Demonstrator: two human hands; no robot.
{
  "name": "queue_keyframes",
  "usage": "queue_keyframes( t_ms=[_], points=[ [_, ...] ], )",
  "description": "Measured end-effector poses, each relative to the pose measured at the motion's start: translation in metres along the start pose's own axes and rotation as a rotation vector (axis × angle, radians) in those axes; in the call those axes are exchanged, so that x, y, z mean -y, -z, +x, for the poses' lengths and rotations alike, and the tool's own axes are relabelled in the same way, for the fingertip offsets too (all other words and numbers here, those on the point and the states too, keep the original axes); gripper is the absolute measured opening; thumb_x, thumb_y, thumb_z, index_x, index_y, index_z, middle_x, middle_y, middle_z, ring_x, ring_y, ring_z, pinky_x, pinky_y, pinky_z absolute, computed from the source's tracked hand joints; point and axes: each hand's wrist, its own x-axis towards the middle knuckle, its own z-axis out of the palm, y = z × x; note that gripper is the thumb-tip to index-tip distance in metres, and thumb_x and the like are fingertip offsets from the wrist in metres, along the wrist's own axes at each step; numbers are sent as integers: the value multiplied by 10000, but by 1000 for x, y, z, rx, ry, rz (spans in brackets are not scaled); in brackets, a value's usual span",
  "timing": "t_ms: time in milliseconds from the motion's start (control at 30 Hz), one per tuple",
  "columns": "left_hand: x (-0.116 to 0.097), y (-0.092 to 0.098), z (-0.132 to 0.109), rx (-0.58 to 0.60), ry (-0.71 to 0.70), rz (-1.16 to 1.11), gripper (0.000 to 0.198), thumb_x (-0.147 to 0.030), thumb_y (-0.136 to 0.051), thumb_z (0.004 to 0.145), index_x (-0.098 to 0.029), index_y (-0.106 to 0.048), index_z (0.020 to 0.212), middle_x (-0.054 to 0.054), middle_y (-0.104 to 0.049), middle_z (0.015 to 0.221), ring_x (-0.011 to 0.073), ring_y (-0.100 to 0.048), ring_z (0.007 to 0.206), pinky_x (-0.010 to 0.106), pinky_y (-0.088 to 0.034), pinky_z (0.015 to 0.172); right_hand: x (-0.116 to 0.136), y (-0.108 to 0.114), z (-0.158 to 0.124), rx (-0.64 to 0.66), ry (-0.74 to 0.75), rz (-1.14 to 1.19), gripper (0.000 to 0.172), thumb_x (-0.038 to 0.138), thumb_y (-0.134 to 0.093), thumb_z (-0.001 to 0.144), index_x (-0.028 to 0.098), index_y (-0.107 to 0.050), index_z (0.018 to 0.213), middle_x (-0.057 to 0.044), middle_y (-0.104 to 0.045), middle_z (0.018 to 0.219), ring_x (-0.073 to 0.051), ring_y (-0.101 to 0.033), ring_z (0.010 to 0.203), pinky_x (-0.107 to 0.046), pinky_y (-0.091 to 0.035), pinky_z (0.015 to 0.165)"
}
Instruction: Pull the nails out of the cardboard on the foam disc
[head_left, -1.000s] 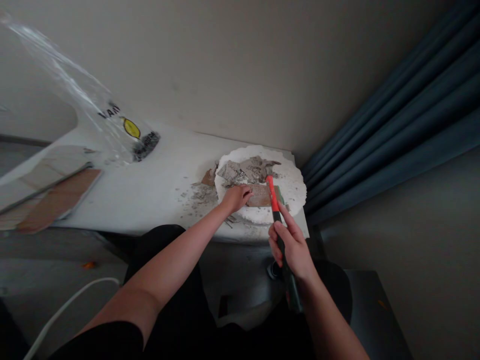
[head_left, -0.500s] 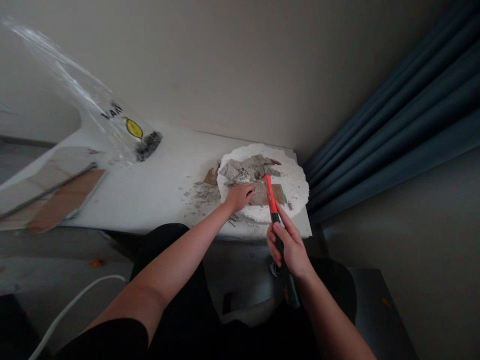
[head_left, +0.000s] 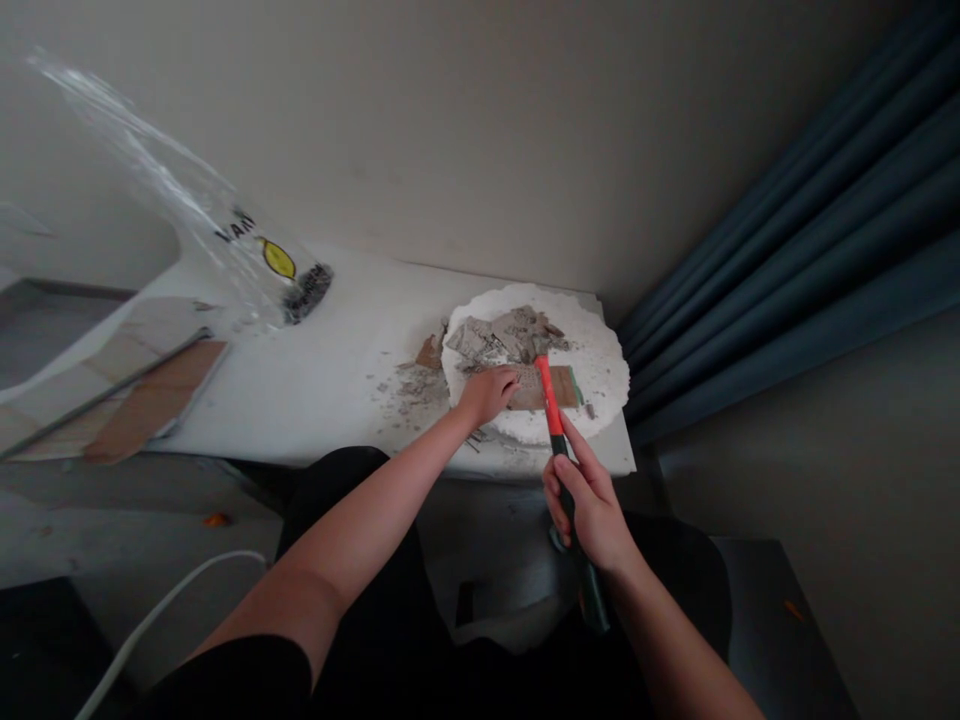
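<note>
Gripping the hammer [head_left: 550, 405] mid-handle, our right hand [head_left: 592, 505] is wrapped tight, head on the brown slab [head_left: 566, 388] centre-right. Our left hand [head_left: 487, 392] presses that slab onto the foam disc [head_left: 604, 370], probably steadying it; can't tell if it's pinching anything.

clear plastic bag [head_left: 225, 250], black letters, perhaps "man", rest unreadable

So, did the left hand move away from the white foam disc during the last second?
No. The left hand still touches the brown slab at the near left part of the white foam disc, as before.
</note>
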Motion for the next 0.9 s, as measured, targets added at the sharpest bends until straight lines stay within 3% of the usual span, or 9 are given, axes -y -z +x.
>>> queue_keyframes(
  t_ms=[200, 400, 567, 733, 900],
  points=[
    [3, -2, -2, -1, 45, 31, 248, -327, -498, 955, -172, -651, 836, 114, -678, 934, 238, -620, 846, 335, -445, 752, -1, 3, 1, 7, -60, -18, 683, 423, -570, 954, 365, -296, 1577, 69, -513, 732, -41, -386, 362, -152, -337, 264],
    [0, 1, -1, 0, 24, 8, 214, -284, -515, 933, -165, -657, 825, 108, -678, 917, 235, -621, 885, 334, -456, 786, -2, 3, 2, 13, -15, 3, 679, 417, -562, 960, 375, -285, 1579, 71, -518, 739, -35, -386, 356, -149, -341, 266],
    [0, -1, -2, -63, 125, -101, 179, -323, -613, 873, -154, -669, 890, 73, -679, 835, 178, -600, 721, 286, -453, 681, -4, 5, 4, -4, -70, -9, 694, 421, -578, 948, 335, -299, 1578, 77, -513, 714, -40, -393, 355, -151, -348, 266],
    [3, -5, -2, -120, 123, -210, 206, -345, -609, 880, -146, -660, 874, 100, -648, 1080, 117, -566, 656, 273, -472, 656, -4, 8, 4, -3, -12, -1, 673, 411, -559, 968, 351, -286, 1580, 75, -514, 727, -36, -389, 357, -145, -336, 270],
    [1, -6, -3, -129, 124, -143, 132, -276, -645, 855, -148, -655, 822, 117, -615, 1199, 148, -592, 737, 306, -489, 711, -8, 7, 4, -1, -83, -15, 671, 398, -566, 960, 328, -307, 1575, 77, -510, 720, -38, -383, 351, -149, -339, 262]
  ],
)
